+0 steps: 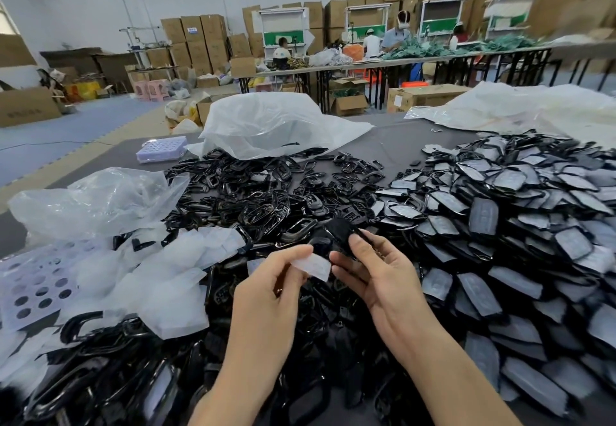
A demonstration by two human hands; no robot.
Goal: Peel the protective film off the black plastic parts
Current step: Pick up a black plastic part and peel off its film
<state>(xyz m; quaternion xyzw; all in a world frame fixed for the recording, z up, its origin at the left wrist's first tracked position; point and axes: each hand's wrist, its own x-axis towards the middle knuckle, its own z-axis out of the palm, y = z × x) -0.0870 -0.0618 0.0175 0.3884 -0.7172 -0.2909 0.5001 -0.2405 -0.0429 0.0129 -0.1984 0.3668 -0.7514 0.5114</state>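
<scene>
My right hand grips a black plastic part by its lower end, holding it above the table. My left hand pinches a whitish translucent film between thumb and fingers, just left of the part. The film looks separated from the part, though its right edge lies close to my right fingers. On the right lies a large heap of black parts covered with grey film. Glossy black frame parts are piled across the middle and front left.
Peeled films lie heaped at the left beside perforated white trays and a crumpled clear bag. Big white plastic bags sit at the back of the dark table. People work at long tables among cardboard boxes behind.
</scene>
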